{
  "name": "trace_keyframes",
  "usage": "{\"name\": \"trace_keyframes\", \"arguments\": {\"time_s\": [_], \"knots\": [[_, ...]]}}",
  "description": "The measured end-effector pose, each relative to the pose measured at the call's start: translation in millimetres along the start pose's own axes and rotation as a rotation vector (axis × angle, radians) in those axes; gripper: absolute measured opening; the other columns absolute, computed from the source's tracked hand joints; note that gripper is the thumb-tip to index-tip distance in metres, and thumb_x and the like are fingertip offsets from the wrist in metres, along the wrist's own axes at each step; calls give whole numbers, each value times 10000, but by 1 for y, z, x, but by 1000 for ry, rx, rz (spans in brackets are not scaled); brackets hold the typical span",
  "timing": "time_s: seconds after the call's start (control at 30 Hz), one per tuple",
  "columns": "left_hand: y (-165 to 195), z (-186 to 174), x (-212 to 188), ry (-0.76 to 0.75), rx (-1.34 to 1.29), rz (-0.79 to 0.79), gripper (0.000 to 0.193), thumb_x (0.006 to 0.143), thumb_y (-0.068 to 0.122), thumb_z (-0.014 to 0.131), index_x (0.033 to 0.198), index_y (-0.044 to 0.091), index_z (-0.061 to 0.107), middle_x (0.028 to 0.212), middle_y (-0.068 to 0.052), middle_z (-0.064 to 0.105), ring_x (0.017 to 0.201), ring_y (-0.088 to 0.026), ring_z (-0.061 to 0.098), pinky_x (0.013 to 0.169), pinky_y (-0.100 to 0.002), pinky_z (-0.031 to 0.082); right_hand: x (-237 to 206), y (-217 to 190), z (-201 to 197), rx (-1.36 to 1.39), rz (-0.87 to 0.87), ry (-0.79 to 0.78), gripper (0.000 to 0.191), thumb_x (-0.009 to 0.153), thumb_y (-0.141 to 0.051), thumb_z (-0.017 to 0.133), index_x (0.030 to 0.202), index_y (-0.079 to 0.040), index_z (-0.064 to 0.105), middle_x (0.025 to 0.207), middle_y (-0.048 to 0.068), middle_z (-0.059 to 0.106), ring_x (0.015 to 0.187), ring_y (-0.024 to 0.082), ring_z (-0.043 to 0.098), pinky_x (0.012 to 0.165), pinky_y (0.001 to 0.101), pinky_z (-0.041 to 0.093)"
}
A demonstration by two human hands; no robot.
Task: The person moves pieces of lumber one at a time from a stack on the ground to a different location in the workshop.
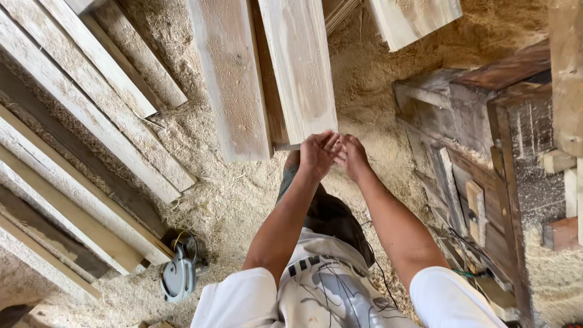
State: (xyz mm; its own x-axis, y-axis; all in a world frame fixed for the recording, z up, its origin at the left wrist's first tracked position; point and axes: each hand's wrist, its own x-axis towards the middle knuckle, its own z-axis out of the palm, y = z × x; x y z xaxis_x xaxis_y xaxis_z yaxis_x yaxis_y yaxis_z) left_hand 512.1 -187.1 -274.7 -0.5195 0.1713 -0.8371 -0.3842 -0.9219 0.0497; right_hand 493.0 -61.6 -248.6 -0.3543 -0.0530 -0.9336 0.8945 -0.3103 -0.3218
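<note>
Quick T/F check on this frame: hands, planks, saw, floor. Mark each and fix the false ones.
1. Both hands are together at the near end of a pale plank. True: the left hand and right hand meet just below its end.
2. The power saw is in the right hand. False: it lies on the floor at lower left, apart from both hands.
3. The floor is covered in sawdust. True.
4. Only one plank is in view. False: a second plank lies beside the first, and more boards are stacked at left.
5. The left hand grips a hammer. False: no hammer shows; what the fingers hold, if anything, cannot be made out.
</note>
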Motion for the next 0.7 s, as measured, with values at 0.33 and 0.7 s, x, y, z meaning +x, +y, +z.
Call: {"name": "trace_keyframes", "arguments": {"time_s": [0.33, 0.7], "knots": [[86, 12, 16, 554, 1080, 359, 426, 863, 221, 669, 1224, -3, 651, 1153, -149, 703, 1065, -279, 664, 913, -405, 515, 18, -20, 58, 416, -4, 40, 597, 816, -348, 762, 1350, -174, 561, 1259, 54, 636, 1127, 252, 613, 990, 455, 455], [118, 47, 0, 286, 790, -65, 844, 954, 743, 365, 1411, 53, 532, 1248, -168, 655, 1116, -338, 643, 916, -468, 546, -97, 36, -48, 376, -140, 158, 659, 777, -277, 816, 1277, -14, 478, 1176, 176, 575, 1102, 353, 583, 951, 517, 539]]}}
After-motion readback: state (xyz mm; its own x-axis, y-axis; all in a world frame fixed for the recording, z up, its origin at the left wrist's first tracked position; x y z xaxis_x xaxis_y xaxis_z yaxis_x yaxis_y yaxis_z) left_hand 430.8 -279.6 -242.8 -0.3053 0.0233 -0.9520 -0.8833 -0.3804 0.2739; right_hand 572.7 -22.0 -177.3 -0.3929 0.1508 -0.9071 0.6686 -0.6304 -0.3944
